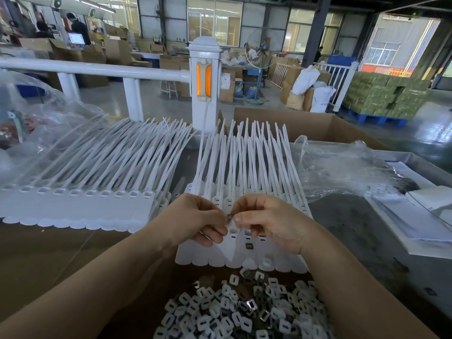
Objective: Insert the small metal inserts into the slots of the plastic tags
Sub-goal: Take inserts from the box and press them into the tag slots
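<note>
Both hands meet over a strip of white plastic tags [244, 258] lying in the middle of the table, long tails pointing away. My left hand [195, 220] and my right hand [266, 221] pinch one small metal insert [229, 218] between their fingertips, just above the tags' slots. One dark insert [249, 245] lies on the strip below my right hand. A pile of small square inserts [242, 311], metal and white, lies heaped at the near edge between my forearms. A second strip of white tags [80, 206] lies to the left.
Crumpled clear plastic bags [342, 172] lie right of the tags, another at the far left. An open cardboard box [305, 128] stands behind. A white railing post [205, 81] with orange reflector rises at the table's back. White sheets [420, 216] lie at right.
</note>
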Available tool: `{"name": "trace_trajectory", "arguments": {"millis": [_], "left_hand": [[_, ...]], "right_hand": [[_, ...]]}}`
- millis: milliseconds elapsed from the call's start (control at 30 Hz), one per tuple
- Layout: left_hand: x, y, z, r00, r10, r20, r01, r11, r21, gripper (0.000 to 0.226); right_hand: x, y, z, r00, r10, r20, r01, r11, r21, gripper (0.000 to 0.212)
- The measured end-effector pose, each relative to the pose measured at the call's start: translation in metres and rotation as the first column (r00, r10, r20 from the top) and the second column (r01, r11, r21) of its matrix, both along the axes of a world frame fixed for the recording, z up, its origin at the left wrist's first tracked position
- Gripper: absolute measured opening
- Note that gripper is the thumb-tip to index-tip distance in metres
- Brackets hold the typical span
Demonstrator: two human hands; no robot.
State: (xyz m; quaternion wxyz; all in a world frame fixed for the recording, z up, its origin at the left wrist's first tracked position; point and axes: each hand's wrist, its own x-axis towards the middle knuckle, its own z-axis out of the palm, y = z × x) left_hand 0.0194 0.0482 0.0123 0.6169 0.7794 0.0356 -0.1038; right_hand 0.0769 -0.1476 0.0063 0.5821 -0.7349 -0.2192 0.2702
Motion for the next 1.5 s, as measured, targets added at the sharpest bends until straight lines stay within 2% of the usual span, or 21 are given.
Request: {"name": "trace_trajectory", "arguments": {"millis": [133,400,533,633,800,1033,1300,1367,1500], "left_hand": [[0.0,0.0,-0.001,0.998,0.036,-0.052,-0.039,0.997,-0.063,0.015],[0.0,0.002,-0.002,0.994,-0.012,-0.106,-0.004,0.988,-0.154,0.02],[-0.002,0.0,-0.001,0.994,-0.05,-0.095,0.031,0.982,-0.187,0.014],[-0.001,-0.002,-0.003,1.0,-0.007,-0.01,0.006,0.99,-0.142,0.019],[0.0,-0.006,-0.006,0.993,0.026,0.118,-0.025,1.0,-0.011,0.007],[0.002,-0.006,-0.009,0.984,0.038,0.172,-0.05,0.996,0.069,0.007],[0.003,-0.004,-0.013,0.976,0.046,0.213,-0.076,0.988,0.134,0.008],[0.003,-0.004,-0.015,0.967,0.038,0.253,-0.096,0.971,0.22,0.009],[0.003,-0.004,-0.02,0.943,-0.016,0.334,-0.15,0.872,0.466,0.017]], "right_hand": [[0.0,0.0,0.0,0.999,0.019,0.028,-0.02,0.999,0.031,0.02],[-0.004,0.004,-0.001,0.997,0.01,0.071,-0.012,1.0,0.021,0.01],[-0.004,0.004,-0.001,0.997,-0.025,0.076,0.024,1.0,0.011,0.003],[-0.003,0.004,-0.001,0.996,-0.085,0.027,0.085,0.996,0.007,0.011],[-0.002,0.004,-0.001,0.993,-0.116,0.016,0.116,0.993,-0.009,0.011],[0.0,0.003,0.001,0.985,-0.166,-0.04,0.168,0.985,0.049,0.01],[-0.003,0.008,0.003,0.989,-0.112,0.093,0.12,0.988,-0.092,0.006],[-0.003,0.009,0.004,0.979,-0.133,0.152,0.156,0.976,-0.15,0.007],[-0.003,0.01,0.003,0.943,-0.177,0.282,0.265,0.912,-0.312,0.006]]}}
